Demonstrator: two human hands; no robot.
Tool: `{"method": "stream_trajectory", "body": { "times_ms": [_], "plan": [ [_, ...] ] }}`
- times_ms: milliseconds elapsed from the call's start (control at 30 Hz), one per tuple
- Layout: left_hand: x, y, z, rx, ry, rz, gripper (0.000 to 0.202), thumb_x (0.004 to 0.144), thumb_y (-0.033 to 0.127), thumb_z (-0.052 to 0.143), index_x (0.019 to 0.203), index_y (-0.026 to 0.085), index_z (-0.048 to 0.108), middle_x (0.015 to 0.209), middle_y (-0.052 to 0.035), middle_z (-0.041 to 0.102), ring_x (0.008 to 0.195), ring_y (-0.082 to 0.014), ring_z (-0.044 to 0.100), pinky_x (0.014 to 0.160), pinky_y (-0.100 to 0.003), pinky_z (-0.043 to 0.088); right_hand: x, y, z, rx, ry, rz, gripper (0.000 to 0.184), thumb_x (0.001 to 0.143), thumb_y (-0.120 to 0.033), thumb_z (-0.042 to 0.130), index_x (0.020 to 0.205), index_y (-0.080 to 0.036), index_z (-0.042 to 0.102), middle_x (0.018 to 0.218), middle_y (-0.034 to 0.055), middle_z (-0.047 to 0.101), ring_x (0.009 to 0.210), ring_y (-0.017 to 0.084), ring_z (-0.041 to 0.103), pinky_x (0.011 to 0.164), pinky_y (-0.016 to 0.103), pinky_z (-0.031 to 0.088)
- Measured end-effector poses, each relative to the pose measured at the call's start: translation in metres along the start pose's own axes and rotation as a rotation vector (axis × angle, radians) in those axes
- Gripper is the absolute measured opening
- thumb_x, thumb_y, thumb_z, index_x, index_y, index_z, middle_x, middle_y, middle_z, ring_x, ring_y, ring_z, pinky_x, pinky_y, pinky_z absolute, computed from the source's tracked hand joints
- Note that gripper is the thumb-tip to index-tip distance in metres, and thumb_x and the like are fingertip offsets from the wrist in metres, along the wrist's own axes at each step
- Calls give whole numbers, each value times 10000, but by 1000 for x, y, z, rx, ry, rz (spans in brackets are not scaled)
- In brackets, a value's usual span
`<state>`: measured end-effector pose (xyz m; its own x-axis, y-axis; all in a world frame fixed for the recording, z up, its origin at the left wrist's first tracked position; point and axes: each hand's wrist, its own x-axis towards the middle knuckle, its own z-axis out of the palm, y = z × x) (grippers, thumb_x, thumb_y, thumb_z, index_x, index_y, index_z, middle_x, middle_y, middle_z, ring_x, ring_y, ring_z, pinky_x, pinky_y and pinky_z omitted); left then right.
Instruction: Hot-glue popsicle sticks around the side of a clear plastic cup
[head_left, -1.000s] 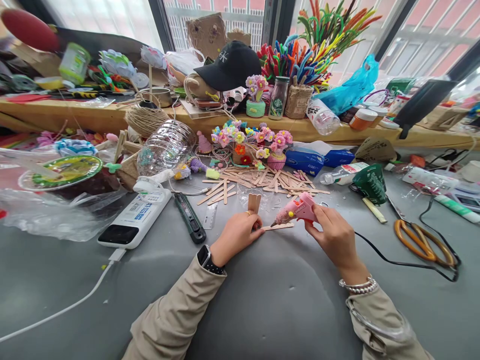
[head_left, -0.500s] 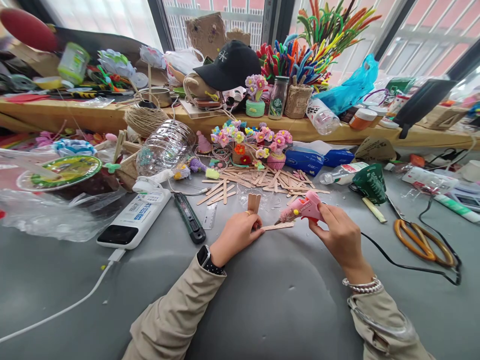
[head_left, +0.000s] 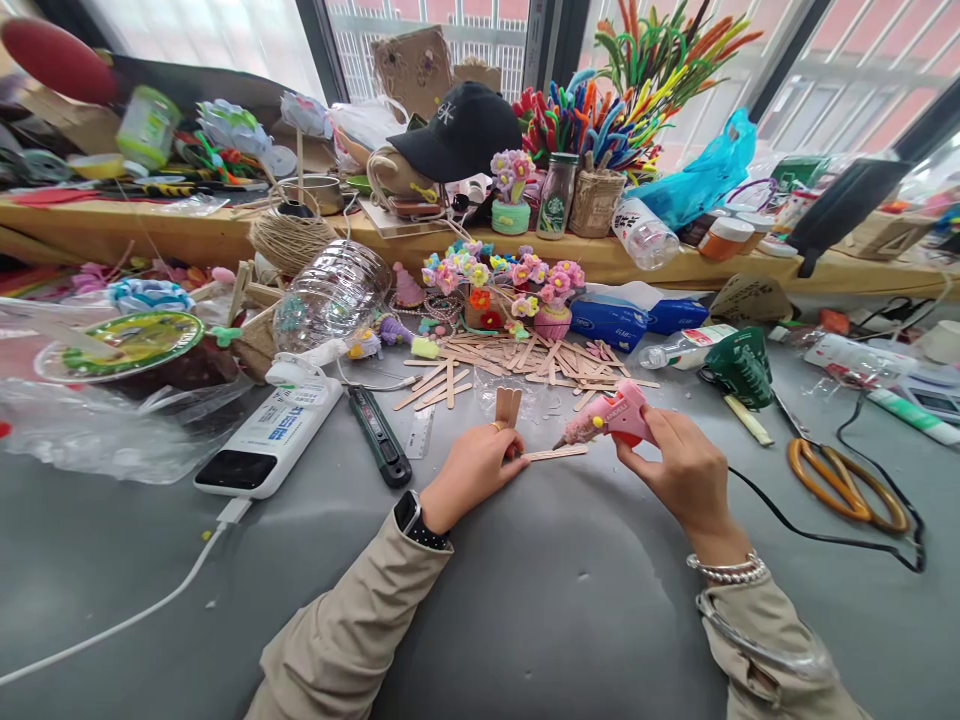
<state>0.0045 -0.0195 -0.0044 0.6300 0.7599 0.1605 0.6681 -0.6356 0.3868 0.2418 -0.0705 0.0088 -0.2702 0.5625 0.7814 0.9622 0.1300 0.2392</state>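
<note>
My right hand (head_left: pixel 679 470) is wrapped round a pink hot glue gun (head_left: pixel 607 416), its nozzle pointing down and left. The nozzle tip sits just above a flat stack of craft sticks (head_left: pixel 559 453); whether it touches cannot be made out. My left hand (head_left: pixel 476 465) is closed, pinching the left end of that stack. Behind its fingers, upright craft sticks (head_left: pixel 508 405) stand side by side; their lower ends are hidden by the hand. A loose pile of craft sticks (head_left: pixel 517 358) spreads just beyond.
Left of my hands lie a green utility knife (head_left: pixel 380 437), a clear ruler (head_left: pixel 420 432) and a white power bank (head_left: pixel 270 440). Orange-handled scissors (head_left: pixel 847 480) and the black cord (head_left: pixel 810 535) are at right. Pipe-cleaner flowers (head_left: pixel 487 270) and blue tissue packs (head_left: pixel 611 322) stand behind.
My right hand has shifted very slightly right with the glue gun, and the nozzle tip moved a little along the stick stack. My left hand keeps its place.
</note>
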Motion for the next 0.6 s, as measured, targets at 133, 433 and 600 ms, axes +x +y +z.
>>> {"method": "stream_trajectory", "body": {
  "times_ms": [133, 433, 600],
  "plan": [
    [0, 1, -1, 1, -9, -5, 128, 777, 282, 512, 790, 165, 562, 729, -23, 591, 672, -144, 544, 591, -241, 377, -3, 5, 2, 17, -10, 0, 290, 728, -310, 531, 946, -119, 559, 764, 71, 642, 677, 161, 578, 605, 250, 429],
    [0, 0, 0, -19, -8, -11, 121, 777, 278, 511, 784, 168, 560, 728, -22, 590, 677, -143, 547, 598, -240, 383, -8, 18, 3, -2, -53, 43, 267, 726, -305, 519, 929, -137, 560, 774, 62, 636, 706, 167, 576, 611, 253, 421],
    [0, 0, 0, -15, -9, -15, 111, 769, 271, 520, 786, 169, 559, 729, -21, 591, 680, -144, 548, 602, -241, 383, -9, 23, 3, -30, -61, 53, 277, 715, -323, 533, 912, -130, 559, 774, 61, 635, 703, 162, 572, 595, 240, 412]
  ]
}}
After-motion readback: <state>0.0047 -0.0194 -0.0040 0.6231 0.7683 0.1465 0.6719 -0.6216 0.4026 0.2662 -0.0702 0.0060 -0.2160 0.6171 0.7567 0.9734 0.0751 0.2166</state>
